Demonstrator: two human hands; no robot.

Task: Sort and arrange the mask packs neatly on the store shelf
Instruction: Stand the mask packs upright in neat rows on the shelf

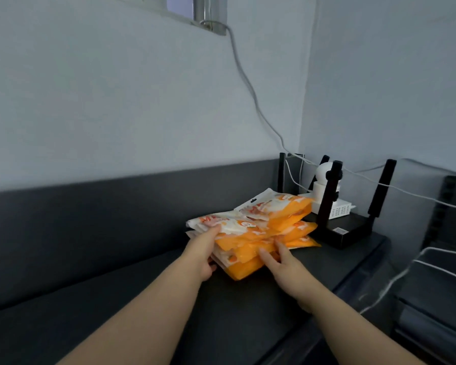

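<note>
Mid-task: mask packs (258,233) sat in a messy, fanned pile near the shelf's (116,299) back right corner – left hand (204,252) gripped the pile's left edge, right hand (282,262) lay open-fingered against its front. Squaring remained.

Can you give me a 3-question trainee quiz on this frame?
1. True or false: the mask packs lie in one squared-up stack.
2. What stands right of the packs? A) router B) kettle C) basket
3. Which hand grips the packs' near-left edge?

Key: 1 false, they are fanned and skewed. 2 A. 3 the left hand; the right hand rests fingers on the orange front edge.
</note>
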